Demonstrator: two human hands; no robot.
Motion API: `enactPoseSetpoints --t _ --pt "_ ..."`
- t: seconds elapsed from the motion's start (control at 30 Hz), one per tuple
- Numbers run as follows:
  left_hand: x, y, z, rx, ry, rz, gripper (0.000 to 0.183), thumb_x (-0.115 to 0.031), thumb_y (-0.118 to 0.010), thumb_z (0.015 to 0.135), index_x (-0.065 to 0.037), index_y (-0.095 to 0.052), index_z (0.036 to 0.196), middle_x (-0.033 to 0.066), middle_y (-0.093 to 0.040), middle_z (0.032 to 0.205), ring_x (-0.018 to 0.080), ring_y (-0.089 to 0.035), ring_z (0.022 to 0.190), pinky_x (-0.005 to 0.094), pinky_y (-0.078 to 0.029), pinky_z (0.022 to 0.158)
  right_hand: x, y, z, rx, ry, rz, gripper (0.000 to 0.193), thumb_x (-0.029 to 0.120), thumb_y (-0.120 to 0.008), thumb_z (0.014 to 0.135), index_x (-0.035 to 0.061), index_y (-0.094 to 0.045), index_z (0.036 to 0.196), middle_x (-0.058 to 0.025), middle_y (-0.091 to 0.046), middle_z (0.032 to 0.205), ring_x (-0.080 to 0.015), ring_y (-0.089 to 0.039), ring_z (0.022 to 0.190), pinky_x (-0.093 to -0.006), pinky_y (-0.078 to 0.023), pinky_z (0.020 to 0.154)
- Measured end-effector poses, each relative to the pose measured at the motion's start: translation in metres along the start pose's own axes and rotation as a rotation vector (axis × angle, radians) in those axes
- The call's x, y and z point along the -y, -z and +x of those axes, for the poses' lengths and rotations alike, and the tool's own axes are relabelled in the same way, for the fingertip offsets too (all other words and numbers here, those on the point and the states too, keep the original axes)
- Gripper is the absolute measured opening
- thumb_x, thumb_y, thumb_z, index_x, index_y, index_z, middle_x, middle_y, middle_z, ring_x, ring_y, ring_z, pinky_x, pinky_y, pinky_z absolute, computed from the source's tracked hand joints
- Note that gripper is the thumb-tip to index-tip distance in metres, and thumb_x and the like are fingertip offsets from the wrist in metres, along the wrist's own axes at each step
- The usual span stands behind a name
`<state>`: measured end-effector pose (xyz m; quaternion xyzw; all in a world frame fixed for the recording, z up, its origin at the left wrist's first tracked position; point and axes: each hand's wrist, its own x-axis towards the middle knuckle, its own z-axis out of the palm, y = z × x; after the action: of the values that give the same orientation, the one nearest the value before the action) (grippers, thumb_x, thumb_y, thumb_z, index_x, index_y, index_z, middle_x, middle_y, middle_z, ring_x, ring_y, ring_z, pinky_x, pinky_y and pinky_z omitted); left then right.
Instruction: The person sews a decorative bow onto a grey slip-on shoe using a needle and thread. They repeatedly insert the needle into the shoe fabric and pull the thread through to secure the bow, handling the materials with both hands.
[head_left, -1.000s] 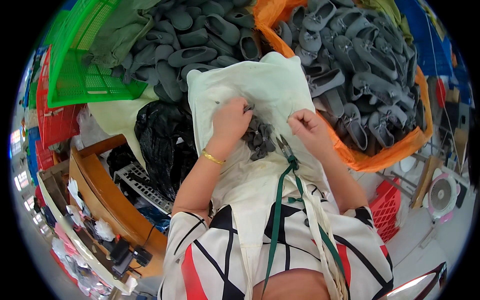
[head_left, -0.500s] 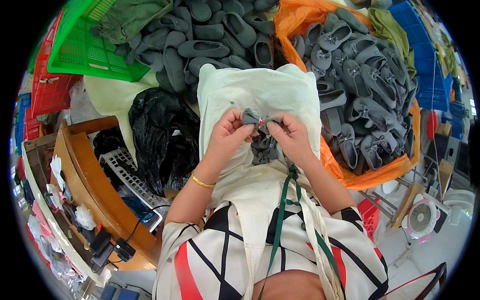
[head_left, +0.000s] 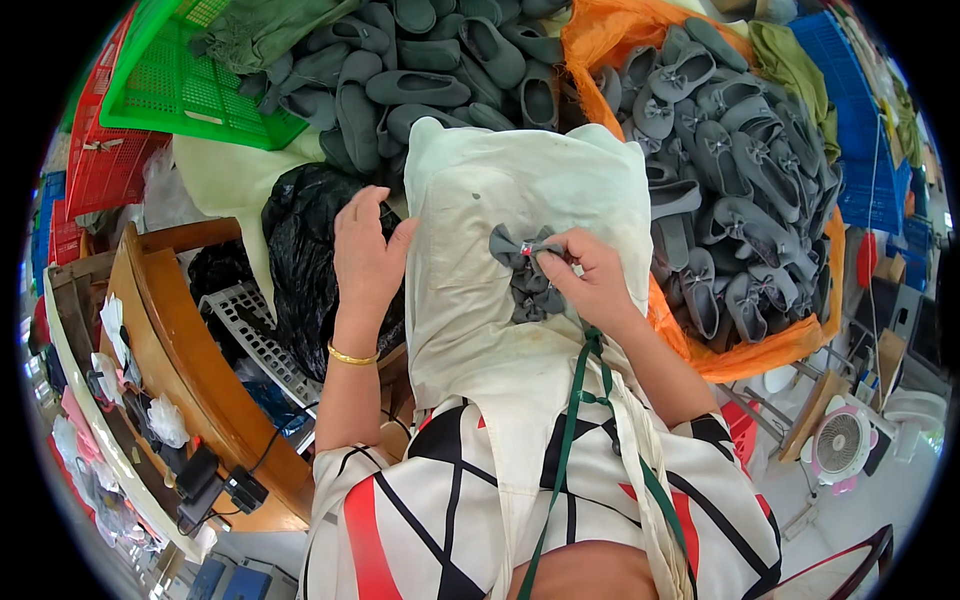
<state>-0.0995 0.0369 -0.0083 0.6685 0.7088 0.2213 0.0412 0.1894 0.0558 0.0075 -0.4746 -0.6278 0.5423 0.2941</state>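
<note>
My right hand (head_left: 590, 275) pinches the right loop of a grey fabric bow (head_left: 512, 246) that has a small red and white piece at its centre. More grey bows (head_left: 537, 298) lie in my lap just below it, on the off-white apron (head_left: 455, 225). My left hand (head_left: 368, 245) is empty, raised with its fingers stretched out, left of the apron and over the edge of a black plastic bag (head_left: 300, 270).
Plain grey slippers (head_left: 415, 88) are heaped ahead. Slippers with bows (head_left: 735, 165) fill an orange sack (head_left: 790, 340) at the right. A green crate (head_left: 185, 100) stands far left, a wooden drawer unit (head_left: 190, 360) nearer. A small fan (head_left: 842, 440) is at right.
My left hand has let go of the bow and moved left toward the black bag, its fingers opening. My right hand still holds the bow over my lap.
</note>
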Motion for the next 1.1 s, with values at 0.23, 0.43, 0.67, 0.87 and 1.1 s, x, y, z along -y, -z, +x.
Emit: enactPoseSetpoints --t 0.23,0.43,0.67,0.87,1.1 --pt "-0.06 -0.001 -0.003 0.77 0.279 -1.167 0.027 -0.008 -0.07 0.09 0.001 -0.066 0.115 -0.0022 -0.065 0.098 0.0039 -0.057 0.084 0.0197 -0.047 0.072 0.008 -0.004 -0.003 0.065 0.19 -0.191 0.015 0.01 -0.071 0.087 0.0015 -0.067 0.099 -0.0081 -0.059 0.083 -0.0189 -0.056 0.069 -0.0288 -0.047 0.064" --pt "-0.06 -0.009 -0.015 0.66 0.25 -1.123 0.018 -0.01 -0.072 0.09 0.0 -0.069 0.105 -0.0019 -0.064 0.084 0.0042 -0.054 0.073 0.0204 -0.046 0.066 -0.011 0.009 -0.012 -0.06 0.027 0.114 0.018 0.013 -0.07 0.091 0.002 -0.065 0.104 -0.0023 -0.059 0.084 -0.0123 -0.058 0.075 -0.0278 -0.048 0.068" --pt "-0.048 -0.009 -0.024 0.577 0.336 -1.222 0.018 -0.006 -0.073 0.088 0.0 -0.069 0.105 -0.0028 -0.064 0.081 0.0044 -0.054 0.071 0.0205 -0.046 0.067 -0.028 0.037 -0.01 -0.165 -0.144 0.483 0.017 0.008 -0.053 0.101 0.0023 -0.052 0.117 -0.0041 -0.063 0.086 -0.0098 -0.059 0.077 -0.0256 -0.05 0.074" --pt "-0.064 -0.007 -0.021 0.492 0.071 -1.034 0.02 -0.001 -0.073 0.085 -0.002 -0.069 0.104 0.0022 -0.065 0.093 0.0116 -0.059 0.083 0.0239 -0.047 0.072 -0.015 0.053 -0.005 -0.067 -0.098 0.52 0.012 0.009 -0.061 0.098 0.0001 -0.064 0.105 -0.0044 -0.068 0.088 -0.0091 -0.061 0.074 -0.0249 -0.051 0.069" --pt "-0.073 0.0 -0.022 0.424 -0.152 -0.907 0.026 0.002 -0.076 0.076 -0.004 -0.069 0.1 0.0081 -0.068 0.092 0.0242 -0.063 0.085 0.0323 -0.051 0.072 0.016 0.036 -0.016 0.306 0.009 -0.069 0.013 0.002 -0.062 0.093 0.0042 -0.069 0.103 -0.0015 -0.068 0.083 -0.0069 -0.059 0.071 -0.0235 -0.047 0.064"
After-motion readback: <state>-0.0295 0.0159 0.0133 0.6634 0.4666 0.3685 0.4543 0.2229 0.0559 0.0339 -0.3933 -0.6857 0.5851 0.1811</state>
